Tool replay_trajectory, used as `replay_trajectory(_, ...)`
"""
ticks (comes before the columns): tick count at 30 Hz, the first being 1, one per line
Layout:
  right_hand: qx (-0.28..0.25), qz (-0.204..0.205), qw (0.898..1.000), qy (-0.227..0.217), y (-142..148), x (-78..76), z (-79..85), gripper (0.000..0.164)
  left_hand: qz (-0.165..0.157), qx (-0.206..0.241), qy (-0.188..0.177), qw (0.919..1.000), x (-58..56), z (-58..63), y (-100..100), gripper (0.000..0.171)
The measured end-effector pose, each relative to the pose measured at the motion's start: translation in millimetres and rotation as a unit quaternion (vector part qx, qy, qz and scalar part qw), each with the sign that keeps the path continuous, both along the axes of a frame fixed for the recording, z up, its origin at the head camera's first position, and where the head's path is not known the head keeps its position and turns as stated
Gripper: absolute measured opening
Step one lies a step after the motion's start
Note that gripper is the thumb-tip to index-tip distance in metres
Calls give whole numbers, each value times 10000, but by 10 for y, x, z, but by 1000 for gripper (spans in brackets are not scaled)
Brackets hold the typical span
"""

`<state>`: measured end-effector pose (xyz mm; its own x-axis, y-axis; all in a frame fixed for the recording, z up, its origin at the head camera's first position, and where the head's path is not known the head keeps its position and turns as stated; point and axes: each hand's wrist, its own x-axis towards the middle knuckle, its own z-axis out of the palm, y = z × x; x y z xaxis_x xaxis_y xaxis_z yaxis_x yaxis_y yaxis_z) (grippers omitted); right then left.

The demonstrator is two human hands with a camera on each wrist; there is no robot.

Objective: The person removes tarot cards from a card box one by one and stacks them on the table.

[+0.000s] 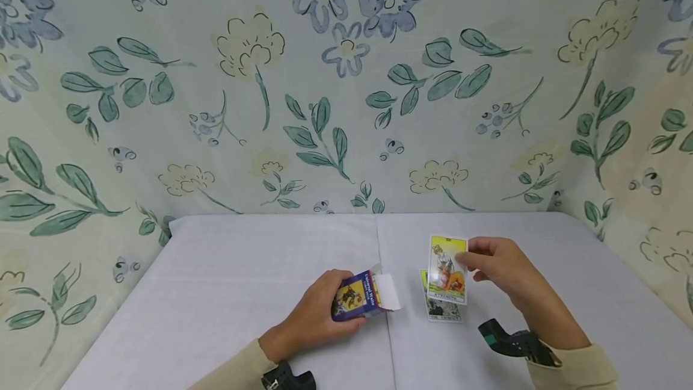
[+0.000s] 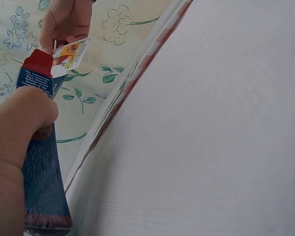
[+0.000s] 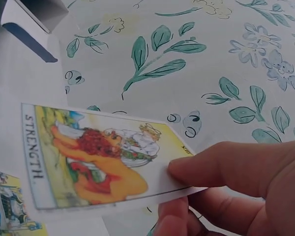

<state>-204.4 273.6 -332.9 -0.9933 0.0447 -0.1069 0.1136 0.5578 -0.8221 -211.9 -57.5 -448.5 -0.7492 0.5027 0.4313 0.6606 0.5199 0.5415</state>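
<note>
My left hand point(image 1: 319, 312) grips a blue tarot card box point(image 1: 352, 298), its white end flap point(image 1: 387, 292) folded out toward the right. In the left wrist view the thumb presses on the side of the box point(image 2: 42, 172). Between thumb and fingers, my right hand point(image 1: 500, 266) pinches a tarot card point(image 1: 447, 269) by its edge; in the right wrist view the card point(image 3: 103, 162) reads STRENGTH and shows an orange lion and a figure in white. Partly hidden beneath it, another tarot card, The Chariot point(image 1: 445, 310), lies face up on the white tablecloth.
The white-covered table point(image 1: 243, 269) has a fold line running front to back near its middle. Behind it hangs a floral cloth point(image 1: 335, 137), which also covers both sides. Dark wrist devices point(image 1: 511, 342) sit by both sleeves.
</note>
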Motion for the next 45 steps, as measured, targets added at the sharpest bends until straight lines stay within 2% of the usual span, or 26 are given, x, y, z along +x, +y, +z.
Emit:
replay_trajectory(10,26,-105,9998,-139,6,-23,-31,48,42,-64,-38,10000,1,-2,-4,72)
replay_trajectory(22,-113,-165,9998,38,17,-55,-101,45,-29,-22,-94,9999,-1,4,-11,71)
replay_trajectory(33,-205,-365,9988,-264,27,-89,-133,48,-15,-20,-105,9999,-1,0,-11,71)
replay_trajectory(45,-28,-351,9986,-392,83,-130,-208,46,23,-72,-110,9999,9,15,-7,71)
